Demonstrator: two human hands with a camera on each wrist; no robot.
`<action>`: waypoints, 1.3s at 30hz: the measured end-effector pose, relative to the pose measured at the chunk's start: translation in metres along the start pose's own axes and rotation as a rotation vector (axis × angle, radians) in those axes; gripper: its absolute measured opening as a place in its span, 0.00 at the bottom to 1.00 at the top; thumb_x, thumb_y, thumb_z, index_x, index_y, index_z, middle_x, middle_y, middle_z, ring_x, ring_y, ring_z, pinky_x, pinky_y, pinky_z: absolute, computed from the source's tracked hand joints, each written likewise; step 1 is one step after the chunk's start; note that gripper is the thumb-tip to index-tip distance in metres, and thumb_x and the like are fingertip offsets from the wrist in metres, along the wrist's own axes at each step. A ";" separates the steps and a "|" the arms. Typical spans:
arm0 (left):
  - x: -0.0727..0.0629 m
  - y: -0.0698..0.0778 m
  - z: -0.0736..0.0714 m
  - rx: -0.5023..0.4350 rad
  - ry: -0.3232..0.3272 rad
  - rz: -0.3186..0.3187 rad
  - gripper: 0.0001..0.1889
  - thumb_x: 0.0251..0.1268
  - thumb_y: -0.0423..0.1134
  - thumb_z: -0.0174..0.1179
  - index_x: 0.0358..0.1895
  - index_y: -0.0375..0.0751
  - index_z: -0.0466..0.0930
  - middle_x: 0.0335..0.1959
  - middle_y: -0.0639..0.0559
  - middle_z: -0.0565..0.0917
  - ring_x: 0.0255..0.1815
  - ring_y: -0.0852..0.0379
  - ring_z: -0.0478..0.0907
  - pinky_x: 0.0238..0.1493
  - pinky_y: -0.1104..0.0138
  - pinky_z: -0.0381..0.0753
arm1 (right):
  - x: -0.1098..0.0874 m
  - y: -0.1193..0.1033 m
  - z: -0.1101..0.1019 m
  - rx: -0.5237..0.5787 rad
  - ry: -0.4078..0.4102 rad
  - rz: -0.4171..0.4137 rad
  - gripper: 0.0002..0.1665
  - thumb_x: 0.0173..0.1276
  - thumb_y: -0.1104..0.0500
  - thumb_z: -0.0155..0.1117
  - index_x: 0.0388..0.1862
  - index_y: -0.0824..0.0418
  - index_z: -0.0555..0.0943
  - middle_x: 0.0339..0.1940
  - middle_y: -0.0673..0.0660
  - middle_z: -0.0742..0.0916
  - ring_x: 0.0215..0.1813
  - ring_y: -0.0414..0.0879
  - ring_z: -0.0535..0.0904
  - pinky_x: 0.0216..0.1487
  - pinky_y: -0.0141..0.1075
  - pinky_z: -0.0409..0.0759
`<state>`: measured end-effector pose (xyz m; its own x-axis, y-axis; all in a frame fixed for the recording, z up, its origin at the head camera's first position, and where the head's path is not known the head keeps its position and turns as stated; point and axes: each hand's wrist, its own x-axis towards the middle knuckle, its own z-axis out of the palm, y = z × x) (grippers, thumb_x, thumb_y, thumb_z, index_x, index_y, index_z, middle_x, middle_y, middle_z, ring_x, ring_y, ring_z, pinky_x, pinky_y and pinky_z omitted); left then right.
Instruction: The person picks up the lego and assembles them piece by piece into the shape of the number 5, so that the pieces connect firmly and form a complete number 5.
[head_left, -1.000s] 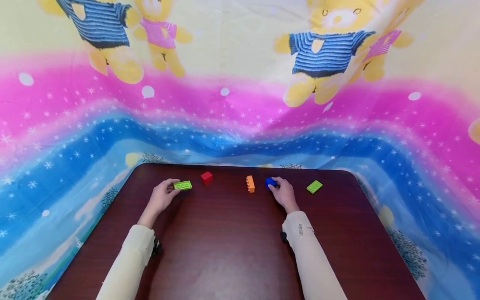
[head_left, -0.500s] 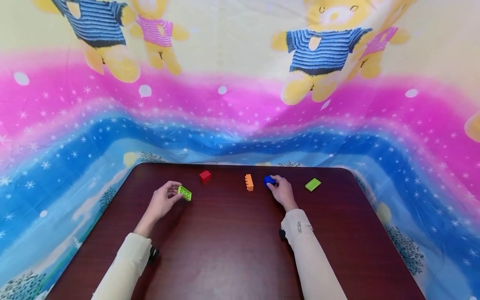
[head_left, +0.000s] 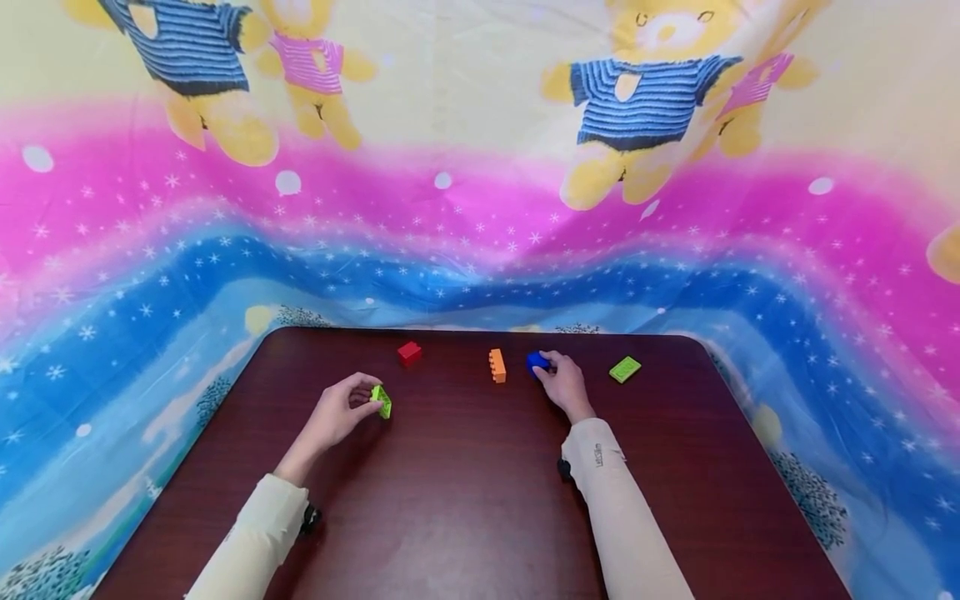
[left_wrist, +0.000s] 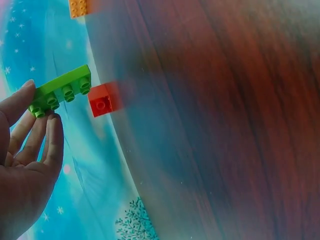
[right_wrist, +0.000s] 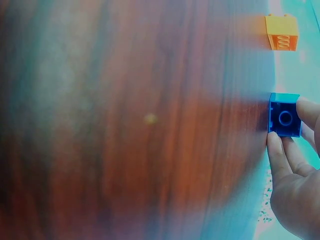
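Note:
A flat lime-green toy brick (head_left: 381,402) is pinched between the thumb and fingers of my left hand (head_left: 339,408), above the table's left side. Its row of studs (left_wrist: 68,92) shows in the left wrist view, facing down toward the fingers. My right hand (head_left: 566,388) pinches a blue square brick (head_left: 537,362) near the far edge; the right wrist view shows its hollow underside (right_wrist: 285,118). Between the hands stands an orange brick (head_left: 497,366) with studs facing left. A small red brick (head_left: 409,353) lies beyond my left hand, not touched by it.
A second lime-green flat brick (head_left: 625,369) lies to the right of my right hand. The dark brown wooden table (head_left: 450,500) ends close behind the bricks. A patterned cloth with bears (head_left: 480,250) hangs around its far side and flanks.
My left hand has drawn nearer and slightly right with the green brick, turning it from flat-facing to steeply tilted. The right hand stays on the blue brick.

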<state>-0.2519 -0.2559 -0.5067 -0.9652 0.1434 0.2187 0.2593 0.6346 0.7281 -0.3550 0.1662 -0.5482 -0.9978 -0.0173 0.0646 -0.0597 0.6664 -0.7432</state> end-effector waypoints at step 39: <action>0.007 -0.005 0.034 -0.011 -0.213 0.035 0.24 0.59 0.33 0.76 0.60 0.42 0.84 0.58 0.42 0.86 0.51 0.52 0.85 0.48 0.64 0.87 | -0.003 0.000 0.000 0.030 0.007 -0.019 0.27 0.79 0.55 0.63 0.73 0.60 0.75 0.65 0.68 0.80 0.64 0.62 0.79 0.66 0.56 0.79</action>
<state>-0.2607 -0.2320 -0.5311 -0.9407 0.3235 0.1024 0.2920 0.6180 0.7300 -0.3524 0.1663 -0.5481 -0.9962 -0.0244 0.0835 -0.0795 0.6431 -0.7616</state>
